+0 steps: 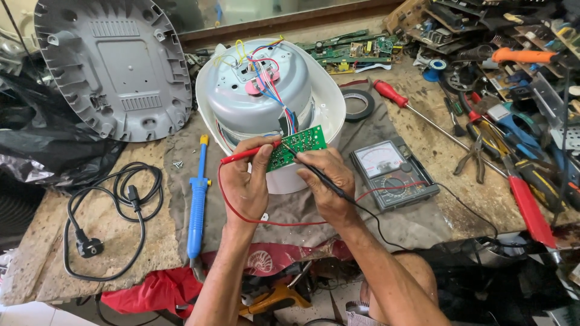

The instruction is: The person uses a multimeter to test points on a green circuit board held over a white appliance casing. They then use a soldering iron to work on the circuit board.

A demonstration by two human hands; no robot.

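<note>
- Left hand (246,184) curled shut, pinching the red test probe (249,153) between thumb and fingers while also steadying the green circuit board (296,148) from below.
- Red probe lying nearly level, long axis left to right, tip aimed right and slightly up onto the board's upper left edge.
- Right hand (327,181) closed in a pen grip around the black test probe (317,173), fingers pressed together along its shaft.
- Black probe slanting from lower right to upper left, tip touching the board near its middle.
- Board held tilted above the bench, long axis rising toward the right, solder side up; just in front of the upturned white rice cooker (272,90) and tied to it by a bundle of coloured wires (275,90).
- Red lead (266,222) looping under both wrists toward the analogue multimeter (393,172), just right of the right hand; black lead trailing off toward the bench edge.
- Blue desoldering pump (197,199) lying lengthwise to the left of the left hand, on a grey cloth (181,181).
- Black power cord with plug (109,211) coiled further left; grey plastic base cover (112,66) leaning at upper left.
- Roll of black tape (357,104) and red-handled screwdriver (396,96) beyond the meter.
- Exact contact points of both tips too small to make out; board's lower edge hidden by fingers; tool pile at right partly cut off.
</note>
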